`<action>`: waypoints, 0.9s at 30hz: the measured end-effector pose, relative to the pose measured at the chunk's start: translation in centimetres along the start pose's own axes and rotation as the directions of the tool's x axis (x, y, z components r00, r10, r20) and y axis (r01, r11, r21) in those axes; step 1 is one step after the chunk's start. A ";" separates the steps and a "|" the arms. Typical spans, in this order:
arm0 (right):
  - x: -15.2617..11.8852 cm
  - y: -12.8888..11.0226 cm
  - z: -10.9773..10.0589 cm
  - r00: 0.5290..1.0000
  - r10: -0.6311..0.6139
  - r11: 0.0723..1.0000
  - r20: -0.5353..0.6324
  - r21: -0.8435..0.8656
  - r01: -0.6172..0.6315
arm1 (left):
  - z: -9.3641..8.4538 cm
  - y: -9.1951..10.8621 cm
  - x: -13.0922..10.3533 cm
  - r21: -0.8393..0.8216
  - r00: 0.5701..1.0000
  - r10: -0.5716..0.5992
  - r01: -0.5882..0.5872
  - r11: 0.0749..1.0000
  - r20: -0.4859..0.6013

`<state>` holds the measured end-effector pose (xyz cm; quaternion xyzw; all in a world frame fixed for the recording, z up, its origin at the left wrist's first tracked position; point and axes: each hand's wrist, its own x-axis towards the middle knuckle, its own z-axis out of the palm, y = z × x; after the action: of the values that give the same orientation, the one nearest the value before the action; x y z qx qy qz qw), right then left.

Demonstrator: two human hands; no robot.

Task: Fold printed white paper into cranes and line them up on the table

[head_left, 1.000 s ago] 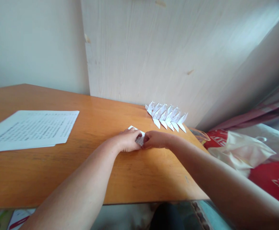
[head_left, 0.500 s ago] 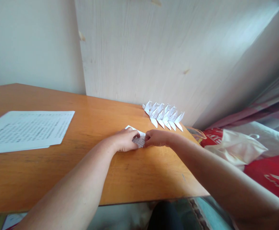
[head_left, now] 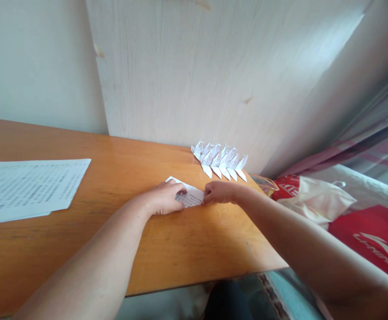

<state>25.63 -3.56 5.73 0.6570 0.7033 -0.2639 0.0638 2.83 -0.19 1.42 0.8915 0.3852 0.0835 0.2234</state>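
Note:
A small folded sheet of printed paper (head_left: 191, 196) lies on the wooden table (head_left: 167, 249) between my hands. My left hand (head_left: 170, 196) grips its left part, with the thumb and fingers curled on it. At the paper's right end, my right hand (head_left: 216, 193) pinches the edge between closed fingers. Behind my hands, near the wall, several folded white paper pieces (head_left: 223, 162) with pointed ends stand in rows. A stack of printed sheets (head_left: 30, 186) lies flat at the left.
The pale wall panel (head_left: 194, 80) rises behind the table's back edge. Right of the table are a red bag (head_left: 370, 240), a cream cloth or bag (head_left: 317, 202) and a pinkish curtain (head_left: 357, 138). The table's front edge is close to my body.
My hands have moved a little apart, and more of the printed paper shows between them. The view has shifted slightly, so the table's contents appear further left.

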 end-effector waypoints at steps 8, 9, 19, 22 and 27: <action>-0.5 2.4 -0.6 0.997 0.075 0.996 0.017 0.047 -0.076 | -0.1 0.2 -0.1 0.005 1.000 0.003 -0.003 1.000 0.004; -0.5 2.6 -0.7 0.995 0.093 0.993 0.029 0.066 -0.094 | -0.2 0.3 -0.1 0.005 1.000 -0.006 0.006 1.000 0.008; -0.4 5.0 -1.0 0.992 0.108 0.978 0.062 0.174 -0.117 | 0.0 0.0 -0.2 -0.022 1.000 -0.025 0.024 0.999 -0.002; -0.4 5.1 -0.9 0.993 0.100 0.975 0.062 0.193 -0.110 | 0.1 -0.3 -0.1 -0.019 1.000 -0.016 0.016 1.000 -0.007; -0.5 5.4 -0.8 0.995 0.088 0.969 0.057 0.228 -0.099 | 0.2 -0.5 0.0 -0.018 1.000 -0.021 0.021 1.000 -0.008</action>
<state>31.04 -3.64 5.07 0.6861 0.6347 -0.3553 0.0158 2.54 0.04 0.98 0.8851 0.3946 0.0883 0.2305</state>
